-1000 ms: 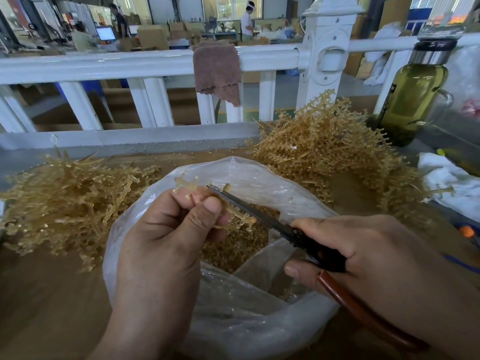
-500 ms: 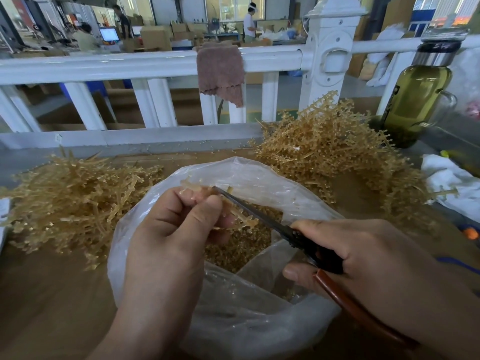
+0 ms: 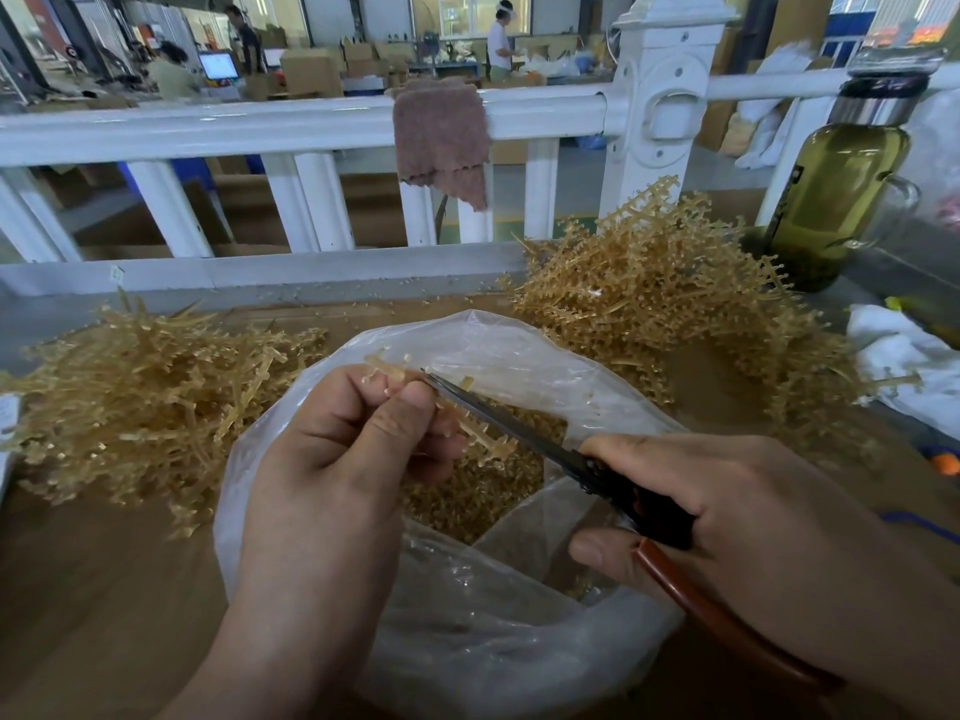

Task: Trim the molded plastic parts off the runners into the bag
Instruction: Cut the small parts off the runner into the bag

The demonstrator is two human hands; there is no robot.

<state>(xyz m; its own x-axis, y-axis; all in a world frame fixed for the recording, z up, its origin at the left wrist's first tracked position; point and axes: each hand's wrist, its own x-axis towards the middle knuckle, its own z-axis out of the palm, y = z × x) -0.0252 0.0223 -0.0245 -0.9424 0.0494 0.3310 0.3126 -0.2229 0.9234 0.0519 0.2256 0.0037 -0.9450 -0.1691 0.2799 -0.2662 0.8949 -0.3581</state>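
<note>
I am pinching a runner [image 3: 480, 441] in my left hand [image 3: 332, 459] above the bag [image 3: 493, 646] at the near edge of the table [image 3: 104, 615], gripping scissors [image 3: 498, 417] against it in my right hand [image 3: 753, 517], with cut parts [image 3: 467, 504] lining the bag (roughly midway, I judge) and a heap [image 3: 675, 314] waiting far right.

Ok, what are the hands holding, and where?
The left hand pinches a runner at its upper end; the right hand grips scissors by the handles.
</note>
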